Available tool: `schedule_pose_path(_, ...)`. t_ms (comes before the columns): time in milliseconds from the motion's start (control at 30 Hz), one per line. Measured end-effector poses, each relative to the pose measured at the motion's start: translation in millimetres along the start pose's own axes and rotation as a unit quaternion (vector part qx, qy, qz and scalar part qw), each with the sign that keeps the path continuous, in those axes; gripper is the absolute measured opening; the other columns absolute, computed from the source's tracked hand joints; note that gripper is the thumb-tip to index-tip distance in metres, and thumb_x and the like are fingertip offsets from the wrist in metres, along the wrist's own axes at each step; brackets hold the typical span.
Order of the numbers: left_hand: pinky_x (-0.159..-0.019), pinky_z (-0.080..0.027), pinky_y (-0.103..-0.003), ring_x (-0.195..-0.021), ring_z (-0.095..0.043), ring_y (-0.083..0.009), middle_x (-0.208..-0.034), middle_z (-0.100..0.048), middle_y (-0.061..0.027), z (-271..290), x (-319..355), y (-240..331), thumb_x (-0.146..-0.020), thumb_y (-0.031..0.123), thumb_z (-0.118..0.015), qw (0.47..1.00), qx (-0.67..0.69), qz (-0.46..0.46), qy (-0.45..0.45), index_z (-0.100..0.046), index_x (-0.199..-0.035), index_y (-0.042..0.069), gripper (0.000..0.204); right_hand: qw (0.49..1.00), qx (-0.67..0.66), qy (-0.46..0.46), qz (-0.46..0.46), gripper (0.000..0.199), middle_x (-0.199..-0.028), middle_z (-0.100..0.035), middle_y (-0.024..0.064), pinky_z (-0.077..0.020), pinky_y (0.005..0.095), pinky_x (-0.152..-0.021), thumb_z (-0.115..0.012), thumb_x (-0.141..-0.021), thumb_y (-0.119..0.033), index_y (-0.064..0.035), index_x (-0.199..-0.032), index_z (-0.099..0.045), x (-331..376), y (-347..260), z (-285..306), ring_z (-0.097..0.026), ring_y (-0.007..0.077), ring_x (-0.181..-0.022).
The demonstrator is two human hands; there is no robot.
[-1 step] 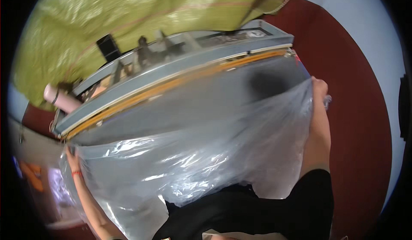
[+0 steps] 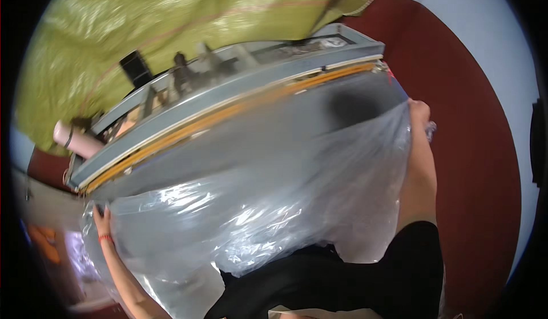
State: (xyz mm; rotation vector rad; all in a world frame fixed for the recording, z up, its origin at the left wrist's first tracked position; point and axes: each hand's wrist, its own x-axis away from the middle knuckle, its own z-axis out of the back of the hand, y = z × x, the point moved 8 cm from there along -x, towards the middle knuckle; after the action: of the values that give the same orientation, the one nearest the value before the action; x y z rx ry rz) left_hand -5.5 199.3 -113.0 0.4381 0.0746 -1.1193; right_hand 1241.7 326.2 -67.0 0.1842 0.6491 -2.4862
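Note:
A clear plastic sheet [image 2: 257, 216] spreads over the near part of a grey tabletop [image 2: 279, 113] and hangs toward my body. My right hand [image 2: 419, 112] is closed on the sheet's right edge, with a bunched bit sticking out beside the wrist. From there, folds fan out leftward. At the sheet's far-left corner is my left hand [image 2: 103, 223], with a red bracelet at the wrist. Its thumb and finger are apart in a V against the plastic. The remaining fingers are hard to make out.
Along the table's far side runs a grey metal trough [image 2: 228, 88] holding blurred tools, edged by an orange strip [image 2: 337, 75]. A pink bottle [image 2: 80, 142] and a black box [image 2: 136, 69] stand at it. Behind hangs a yellow-green tarp [image 2: 188, 11]. Dark red floor [image 2: 474, 148] lies to the right.
My left hand has shifted slightly right and nearer, its thumb and finger now spread. The right hand keeps its grip on the sheet. The whole view has moved a little.

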Motion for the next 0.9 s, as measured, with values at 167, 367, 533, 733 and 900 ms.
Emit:
schedule_pose_path(167, -0.102, -0.025, -0.032, -0.122, -0.036, -0.0282, -0.130, -0.041, -0.0180, 11.8, -0.8, -3.3, -0.090, 0.040, -0.042, 0.994, -0.090, 0.067, 0.004, -0.042, -0.124, -0.003, 0.055, 0.997, 0.044, 0.062, -0.025, 0.023, -0.094, -0.063, 0.0107, -0.0475, 0.0407, -0.076, -0.058, -0.079, -0.032, -0.0130, -0.090, -0.064, 21.4, -12.3, 22.0, -0.060, 0.0284, -0.091)
schedule_pose_path(367, -0.091, -0.038, -0.031, -0.104, -0.052, -0.0225, -0.114, -0.055, -0.0142, 30.6, -0.2, 40.6, -0.089, 0.030, -0.046, 0.991, 0.019, 0.066, 0.112, -0.052, -0.113, -0.004, 0.041, 0.996, 0.068, 0.052, -0.018, 0.027, -0.092, -0.063, 0.0146, -0.0480, 0.0409, -0.075, -0.056, -0.081, -0.031, -0.0070, -0.093, -0.058, 20.9, -30.0, 19.6, -0.060, 0.0301, -0.090)
schedule_pose_path(533, -0.077, -0.042, -0.028, -0.087, -0.054, -0.0130, -0.095, -0.059, -0.0044, 18.2, 117.0, 472.9, -0.085, 0.020, -0.053, 0.860, 0.465, -0.103, -0.184, -0.058, -0.099, 0.005, 0.020, 0.994, 0.091, 0.053, -0.009, 0.025, -0.091, -0.064, 0.0141, -0.0488, 0.0402, -0.073, -0.053, -0.083, -0.029, -0.0064, -0.093, -0.056, 14.5, -12.3, 25.2, -0.061, 0.0301, -0.088)
schedule_pose_path(733, -0.100, -0.031, -0.037, -0.122, -0.036, -0.0284, -0.130, -0.039, -0.0167, -21.3, 366.8, 697.4, -0.079, 0.017, -0.063, 0.623, 0.373, -0.417, -0.546, -0.027, -0.133, 0.004, 0.066, 0.996, 0.080, 0.035, -0.018, 0.026, -0.092, -0.064, 0.0132, -0.0490, 0.0407, -0.072, -0.052, -0.083, -0.030, -0.0065, -0.095, -0.055, 12.2, -16.1, 18.2, -0.062, 0.0298, -0.087)
schedule_pose_path(900, -0.088, -0.041, -0.036, -0.105, -0.052, -0.0293, -0.111, -0.054, -0.0182, -94.9, 372.3, 689.3, -0.081, 0.016, -0.060, 0.723, 0.255, -0.328, -0.552, -0.030, -0.129, -0.002, 0.059, 0.993, 0.103, 0.054, 0.011, 0.025, -0.090, -0.064, 0.0126, -0.0498, 0.0415, -0.071, -0.051, -0.083, -0.029, -0.0070, -0.094, -0.056, 19.7, -26.6, 16.7, -0.062, 0.0289, -0.086)
